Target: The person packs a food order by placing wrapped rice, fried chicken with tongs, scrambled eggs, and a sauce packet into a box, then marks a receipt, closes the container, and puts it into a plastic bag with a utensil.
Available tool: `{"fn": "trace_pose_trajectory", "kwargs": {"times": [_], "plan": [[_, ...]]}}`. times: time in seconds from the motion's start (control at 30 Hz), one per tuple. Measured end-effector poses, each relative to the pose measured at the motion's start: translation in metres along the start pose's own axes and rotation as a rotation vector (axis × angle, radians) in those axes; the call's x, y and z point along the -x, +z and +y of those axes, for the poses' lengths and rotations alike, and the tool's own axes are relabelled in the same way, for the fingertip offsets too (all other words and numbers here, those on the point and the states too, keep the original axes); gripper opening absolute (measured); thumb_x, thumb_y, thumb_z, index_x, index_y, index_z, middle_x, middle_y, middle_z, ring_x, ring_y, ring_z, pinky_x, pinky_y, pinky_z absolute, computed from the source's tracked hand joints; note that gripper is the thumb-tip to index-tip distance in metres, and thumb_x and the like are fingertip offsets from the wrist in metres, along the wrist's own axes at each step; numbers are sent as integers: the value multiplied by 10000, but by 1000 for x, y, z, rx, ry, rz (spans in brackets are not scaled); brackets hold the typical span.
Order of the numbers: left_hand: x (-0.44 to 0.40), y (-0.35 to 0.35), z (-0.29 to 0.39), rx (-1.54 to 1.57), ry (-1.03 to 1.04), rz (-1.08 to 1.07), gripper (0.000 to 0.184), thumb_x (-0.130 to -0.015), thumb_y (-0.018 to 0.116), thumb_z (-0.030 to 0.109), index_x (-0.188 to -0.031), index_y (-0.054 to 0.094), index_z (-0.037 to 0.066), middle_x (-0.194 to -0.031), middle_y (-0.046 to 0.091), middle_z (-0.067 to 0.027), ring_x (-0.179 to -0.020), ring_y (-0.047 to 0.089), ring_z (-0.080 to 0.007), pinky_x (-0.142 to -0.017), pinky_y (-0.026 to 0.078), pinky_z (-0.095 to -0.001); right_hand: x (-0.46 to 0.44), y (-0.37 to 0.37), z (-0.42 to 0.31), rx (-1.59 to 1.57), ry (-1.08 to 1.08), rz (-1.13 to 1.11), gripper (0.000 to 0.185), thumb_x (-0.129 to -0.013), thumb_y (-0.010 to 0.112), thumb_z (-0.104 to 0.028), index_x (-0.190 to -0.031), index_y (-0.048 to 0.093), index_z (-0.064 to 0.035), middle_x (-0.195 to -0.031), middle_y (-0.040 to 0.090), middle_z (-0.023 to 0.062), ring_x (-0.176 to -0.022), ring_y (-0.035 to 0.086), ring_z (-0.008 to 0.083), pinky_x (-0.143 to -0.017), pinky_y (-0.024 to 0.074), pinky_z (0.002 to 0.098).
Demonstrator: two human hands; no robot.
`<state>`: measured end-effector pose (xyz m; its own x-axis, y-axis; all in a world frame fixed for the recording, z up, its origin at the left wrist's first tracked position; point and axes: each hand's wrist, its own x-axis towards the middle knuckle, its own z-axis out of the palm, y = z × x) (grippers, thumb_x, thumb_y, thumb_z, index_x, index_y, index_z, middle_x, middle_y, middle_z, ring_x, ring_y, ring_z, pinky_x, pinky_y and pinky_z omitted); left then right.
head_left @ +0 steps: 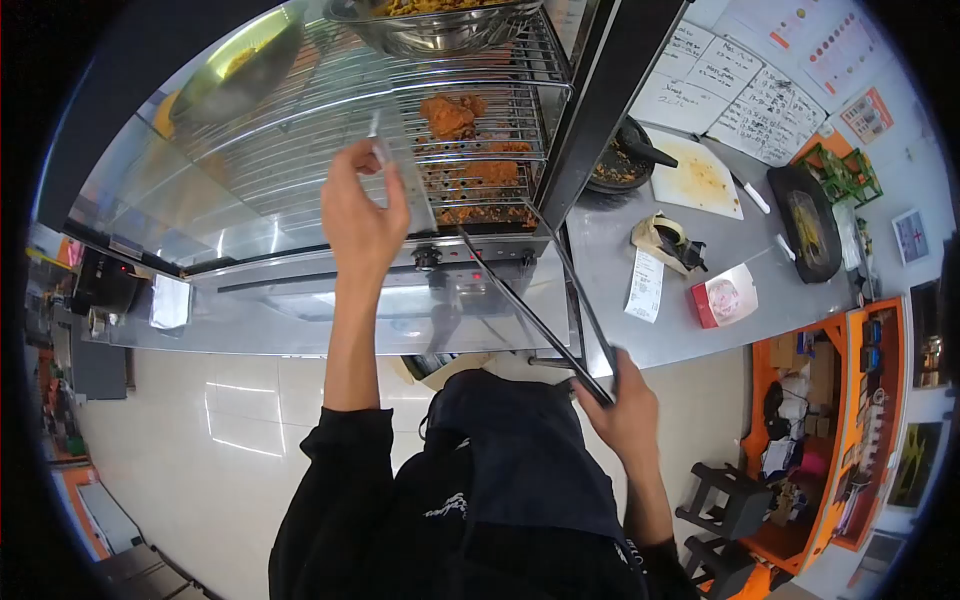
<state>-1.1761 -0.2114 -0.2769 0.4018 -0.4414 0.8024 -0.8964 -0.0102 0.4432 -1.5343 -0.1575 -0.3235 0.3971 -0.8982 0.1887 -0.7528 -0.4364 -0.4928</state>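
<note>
In the head view, the left hand (pixel 365 215) is up at the clear door (pixel 405 150) of a hot food case, its fingers bent in near a small handle; whether they grip it, one cannot tell. The right hand (pixel 625 410) has its fingers closed around long black tongs (pixel 520 304). The tongs are spread wide, with their tips at the front edge of the case. Inside, crispy orange food (pixel 450 117) sits on a wire rack (pixel 430 70), near a big metal bowl (pixel 440 38). The shiny gray desk (pixel 600 270) on the right has a messy white board (pixel 700 180), a paper slip (pixel 645 285) and a red and white box (pixel 722 297). The floor (pixel 250 400) has pale, shiny tiles, and black stools (pixel 725 500) stand by orange shelves (pixel 850 400).
</note>
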Motion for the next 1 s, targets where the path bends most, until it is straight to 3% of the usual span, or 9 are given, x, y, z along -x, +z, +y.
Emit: {"fn": "trace_pose_trajectory", "kwargs": {"times": [0.07,0.23,0.43,0.63,0.83,1.0], "plan": [[1,-12,-15,23,-26,4,313,-824,657,87,-1112,549,30,-846,604,-80,-795,595,-236,-734,454,-370,-28,28,-19,125,18,6,697,-805,706,-404,-1281,444,34,-933,596,193,-658,644,350,-556,521,442],[-1,-34,-36,38,-91,2,322,-848,642,62,-1147,535,9,-849,598,-90,-784,598,-232,-705,470,-357,-85,54,-55,242,113,-74,680,-846,656,-404,-1276,420,68,-888,579,191,-670,653,372,-533,535,427],[0,-40,-38,45,-116,7,325,-852,643,60,-1155,538,11,-835,599,-82,-771,596,-217,-704,471,-356,-99,82,-62,191,-5,2,714,-838,665,-403,-1284,394,83,-885,581,190,-651,655,366,-542,552,415],[1,-37,-42,90,-123,-1,317,-853,636,52,-1151,537,6,-820,600,-81,-753,592,-204,-695,467,-349,-111,73,-50,173,-6,-3,736,-804,690,-442,-1243,425,87,-901,603,226,-686,662,383,-586,554,442],[0,-35,-46,89,-97,-4,318,-880,636,70,-1161,517,-19,-819,609,-84,-738,608,-165,-675,465,-297,-151,56,-47,259,-29,-143,633,-797,699,-428,-1111,473,73,-837,628,218,-730,675,385,-612,560,439],[0,-33,-49,132,-131,0,316,-864,635,55,-1155,532,-16,-818,603,-87,-723,595,-181,-672,461,-308,-149,33,-57,350,-85,-157,602,-812,685,-422,-1083,487,77,-822,643,228,-731,679,374,-622,566,426]]}}
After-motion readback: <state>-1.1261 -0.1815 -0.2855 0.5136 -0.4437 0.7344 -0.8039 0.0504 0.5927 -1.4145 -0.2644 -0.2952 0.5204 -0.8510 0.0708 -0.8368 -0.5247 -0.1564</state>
